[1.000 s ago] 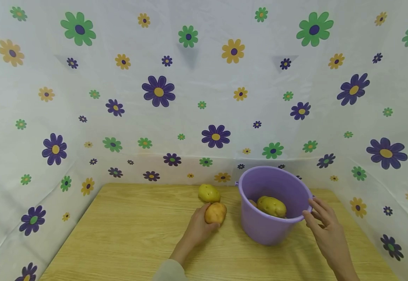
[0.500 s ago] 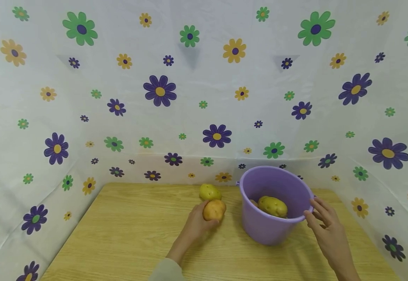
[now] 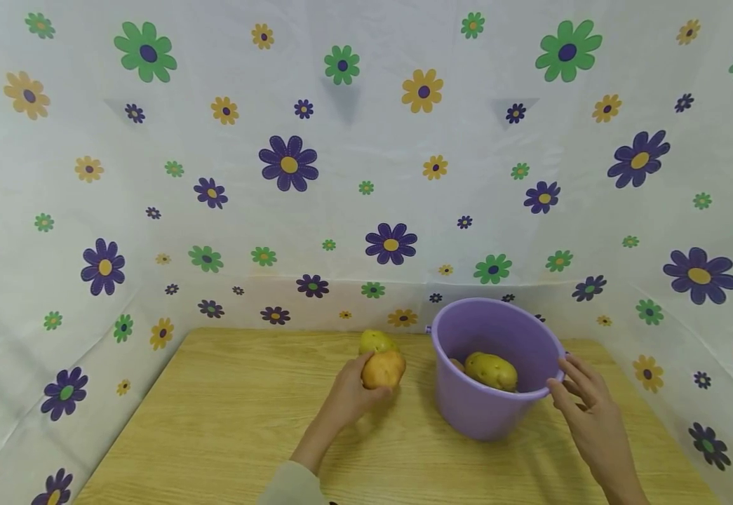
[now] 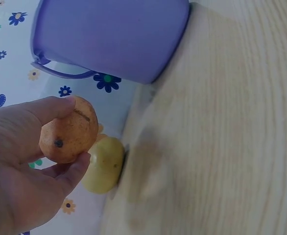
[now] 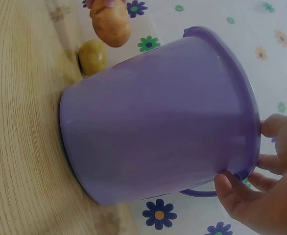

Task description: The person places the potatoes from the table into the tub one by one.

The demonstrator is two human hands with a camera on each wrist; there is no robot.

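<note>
A round, orange-brown potato with a dark spot is pinched between the thumb and fingers of my left hand; in the left wrist view it is held above the table. Just behind it lies a yellow-green potato on the table, partly hidden in the head view. To the right stands a purple bucket, a large yellow-green potato inside and part of a browner one beside it. My right hand holds the bucket's right rim, with the thumb at the rim's edge and curled fingers around it.
The wooden table reaches back to a white curtain printed with flowers, which also runs along both sides. A thin purple handle hangs from the bucket's side.
My left hand has lifted the orange-brown potato slightly and shifted it a little back, so it now overlaps more of the yellow-green one. My right hand has stayed at the bucket's rim.
</note>
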